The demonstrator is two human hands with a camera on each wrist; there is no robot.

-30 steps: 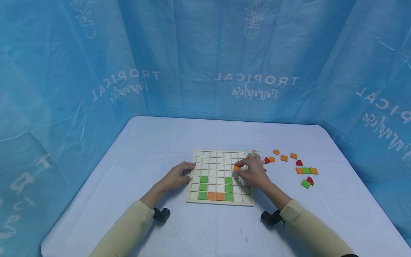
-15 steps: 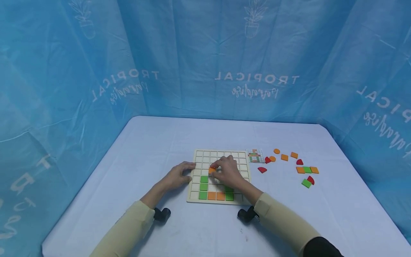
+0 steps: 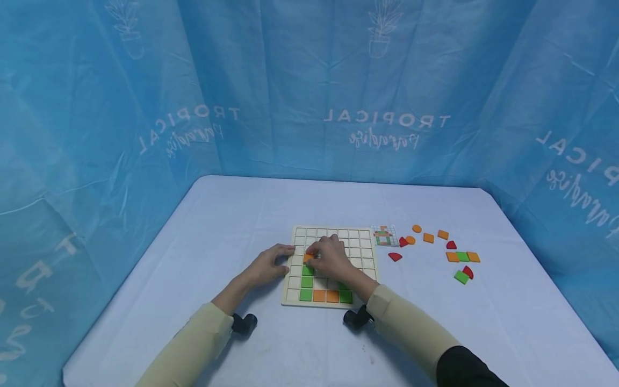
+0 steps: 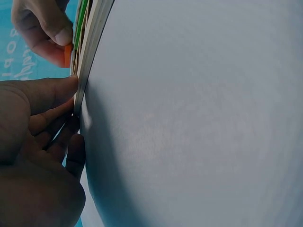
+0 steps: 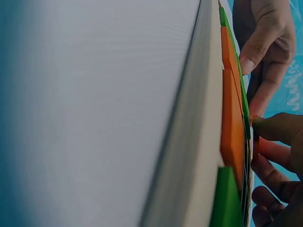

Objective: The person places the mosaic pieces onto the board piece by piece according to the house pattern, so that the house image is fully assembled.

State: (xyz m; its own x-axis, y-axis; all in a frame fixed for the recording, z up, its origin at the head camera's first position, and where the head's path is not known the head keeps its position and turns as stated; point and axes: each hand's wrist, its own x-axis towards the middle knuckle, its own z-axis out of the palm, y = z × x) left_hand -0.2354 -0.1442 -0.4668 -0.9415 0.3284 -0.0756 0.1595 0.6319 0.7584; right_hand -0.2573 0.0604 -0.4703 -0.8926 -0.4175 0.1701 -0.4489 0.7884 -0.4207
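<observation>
A pale wooden grid board (image 3: 355,233) lies on the table. My right hand (image 3: 331,258) reaches over it and pinches an orange square tile (image 3: 308,258) between thumb and fingers. The tile is at the cell just above a column of green square tiles (image 3: 307,281) on the left. In the left wrist view the orange tile (image 4: 68,55) stands tilted on edge at the board's surface. My left hand (image 3: 263,267) rests its thumb and fingertips on the board's left edge. Two orange square tiles (image 3: 325,296) fill the bottom row; the right green column (image 3: 345,296) is partly hidden by my right forearm.
A small printed pattern card (image 3: 384,235) lies at the board's upper right. Loose orange, green and red pieces are scattered to the right, among them an orange disc (image 3: 417,228), a red wedge (image 3: 395,256) and a green square (image 3: 461,277). A blue curtain (image 3: 290,70) hangs behind the table.
My right hand has carried the orange tile leftward across the board to above the left green column. The card and a red wedge are uncovered. My left hand has stayed at the edge.
</observation>
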